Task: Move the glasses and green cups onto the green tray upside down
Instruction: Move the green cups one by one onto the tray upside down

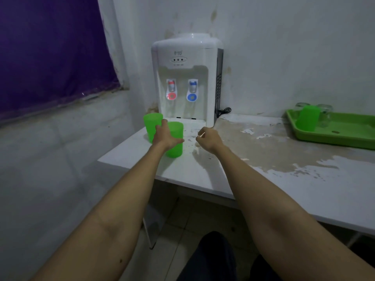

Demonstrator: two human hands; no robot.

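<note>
2 green cups (153,126) wait by the dispenser (185,78); the left hand (165,136) wraps the nearer cup (175,138) for lifting, the right hand (207,138) hovers loosely curled, empty, toward the tray (345,136).

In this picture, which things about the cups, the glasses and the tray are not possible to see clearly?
All in the head view:
- Green tray: its right part is cut off by the picture edge.
- Glasses on the tray: small, dim, partly behind the green cup on the tray; their number is unclear.
- Near green cup: the left hand covers its side.
- Far green cup: its lower part is hidden.
</note>
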